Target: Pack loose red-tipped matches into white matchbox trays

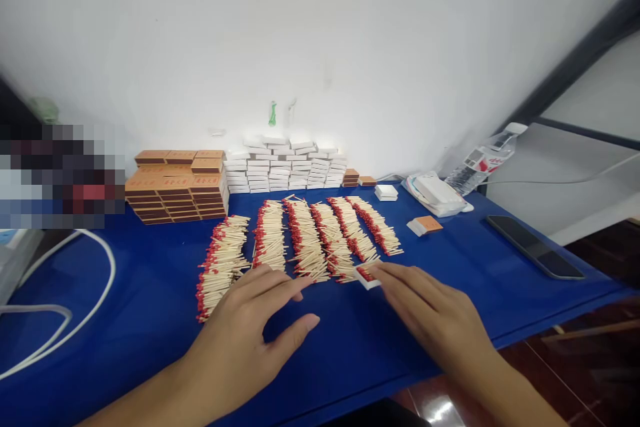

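Note:
Several rows of red-tipped matches (305,237) lie side by side on the blue table cover (150,307). My left hand (250,333) rests flat on the cover just in front of the rows, fingers stretched out and apart, holding nothing. My right hand (430,313) lies to the right, fingers extended, its fingertips touching a small white matchbox tray (367,275) with a few matches in it, at the near end of the rows.
Stacks of brown matchbox sleeves (175,190) and white inner trays (283,167) stand at the back against the wall. A loose box (424,225), a white pouch (437,193), a plastic bottle (483,163) and a dark phone (535,247) lie right. White cable (95,300) curls left.

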The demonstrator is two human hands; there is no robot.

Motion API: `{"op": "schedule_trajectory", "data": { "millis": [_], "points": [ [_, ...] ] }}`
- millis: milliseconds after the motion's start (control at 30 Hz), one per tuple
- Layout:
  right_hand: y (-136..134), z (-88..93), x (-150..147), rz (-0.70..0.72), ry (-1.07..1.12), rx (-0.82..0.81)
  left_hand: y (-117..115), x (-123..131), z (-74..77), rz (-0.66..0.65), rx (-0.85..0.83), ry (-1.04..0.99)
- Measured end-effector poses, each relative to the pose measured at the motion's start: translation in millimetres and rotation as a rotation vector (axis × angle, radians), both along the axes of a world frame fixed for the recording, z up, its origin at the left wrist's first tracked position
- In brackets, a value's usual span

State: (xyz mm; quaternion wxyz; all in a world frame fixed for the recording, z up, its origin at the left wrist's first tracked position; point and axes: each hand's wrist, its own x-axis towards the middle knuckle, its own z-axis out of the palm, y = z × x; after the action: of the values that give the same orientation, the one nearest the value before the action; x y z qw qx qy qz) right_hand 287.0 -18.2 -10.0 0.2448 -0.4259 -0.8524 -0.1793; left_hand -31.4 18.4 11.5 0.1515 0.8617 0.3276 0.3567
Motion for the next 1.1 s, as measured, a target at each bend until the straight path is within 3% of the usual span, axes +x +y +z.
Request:
{"op": "schedule_trajectory", "data": {
  "millis": [167,400,633,867,1100],
  "points": [
    [14,2.7,35,-0.031,-0.013,-0.221,1,1,-2.1,-0.022,0.009,0.019],
    [30,14.7,40,-0.02,0.072,-0.401,4,2,0.9,-0.05,0.001,0.045],
    [49,14.0,29,-0.133,0.118,-0.317,3,1,1.0,-0.065,-0.011,0.076],
    [41,7.9,35,-0.103,0.058,-0.359,2,0,0.2,-0.095,-0.023,0.074],
    [50,4.8,32,-0.069,0.046,-0.351,3,0,-1.1,-0.154,-0.066,0.086]
  ]
}}
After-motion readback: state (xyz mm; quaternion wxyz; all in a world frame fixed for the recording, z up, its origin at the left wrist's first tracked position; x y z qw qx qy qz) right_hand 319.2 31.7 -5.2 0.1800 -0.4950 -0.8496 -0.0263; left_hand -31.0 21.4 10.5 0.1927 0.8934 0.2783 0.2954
